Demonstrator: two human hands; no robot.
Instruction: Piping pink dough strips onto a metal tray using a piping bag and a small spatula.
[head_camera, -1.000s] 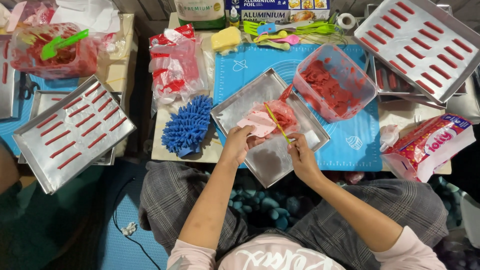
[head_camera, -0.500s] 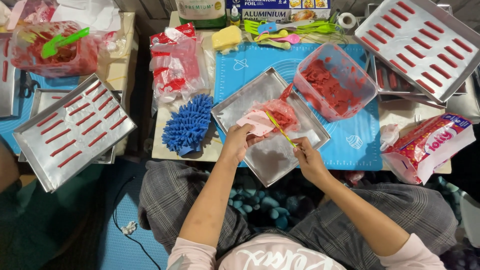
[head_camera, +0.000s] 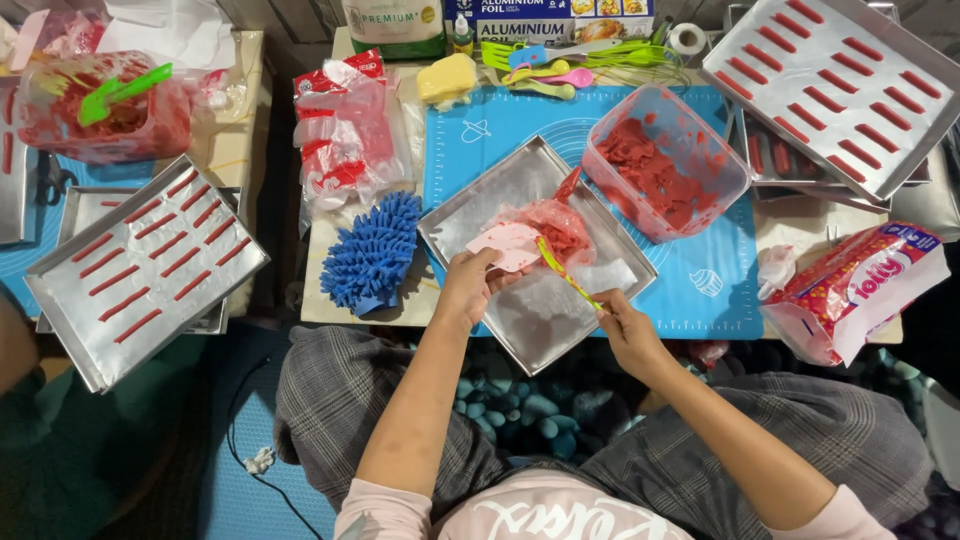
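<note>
A clear plastic piping bag (head_camera: 545, 228) smeared with red paste is being held over the foil-lined metal tray (head_camera: 470, 205) at the front middle of the desk (head_camera: 270, 180). Its pale folded cuff is being gripped by the left hand (head_camera: 468, 285), whose fingers are being kept closed on the bag's edge. A thin yellow-green spatula (head_camera: 566, 276) is being held by the right hand (head_camera: 628, 328), fingers wrapped round its handle, with the blade being pressed against the bag's opening. The tray is lying tilted on a blue silicone mat (head_camera: 690, 275).

Just right of the tray, on the same mat, a clear tub (head_camera: 662, 160) of red paste is being kept. A blue shaggy mitt (head_camera: 372, 252) is lying touching the tray's left corner, with a red-and-white plastic packet (head_camera: 345, 130) behind it. A yellow sponge (head_camera: 446, 78) and a cluster of pastel spoons and forks (head_camera: 560, 68) are lying at the mat's far edge. A tray lined with rows of red strips (head_camera: 845, 85) is being kept at far right, another (head_camera: 145, 265) at left. A colourful bag of sweets (head_camera: 860, 285) is lying near the right edge, and a second red-smeared tub with a green spatula (head_camera: 100, 105) is sitting at upper left.
</note>
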